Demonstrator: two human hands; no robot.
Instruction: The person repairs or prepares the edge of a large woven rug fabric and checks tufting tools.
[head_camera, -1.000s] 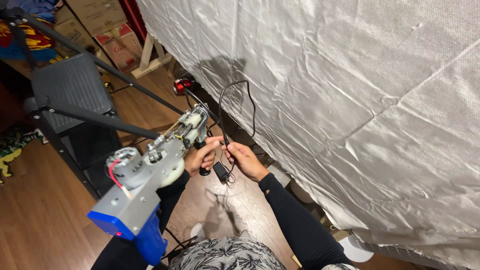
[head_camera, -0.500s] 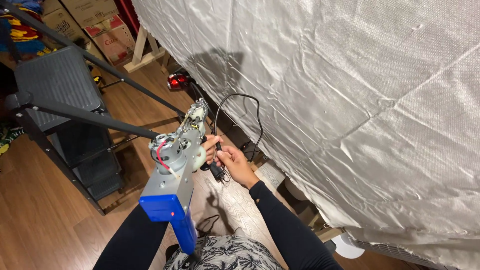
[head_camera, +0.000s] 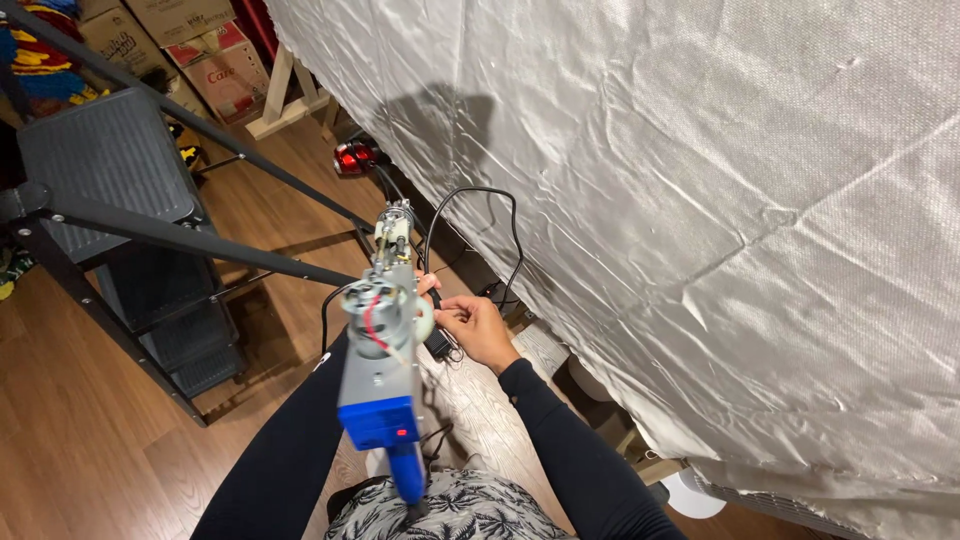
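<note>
1. Head view: tufting gun (head_camera: 385, 350) is raised before the white cloth (head_camera: 700, 200).
2. Left hand (head_camera: 425, 290): mostly hidden behind gun; grip cannot be determined.
3. Right hand (head_camera: 480, 330): grip pinches the black cable (head_camera: 515, 235) beside gun.

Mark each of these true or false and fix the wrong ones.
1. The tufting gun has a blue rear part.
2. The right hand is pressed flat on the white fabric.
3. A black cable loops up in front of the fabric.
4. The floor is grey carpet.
1. True: the tufting gun has a blue rear part.
2. False: the right hand pinches at the gun's side, off the white fabric.
3. True: the black cable loops there.
4. False: the floor is brown wood.
</note>
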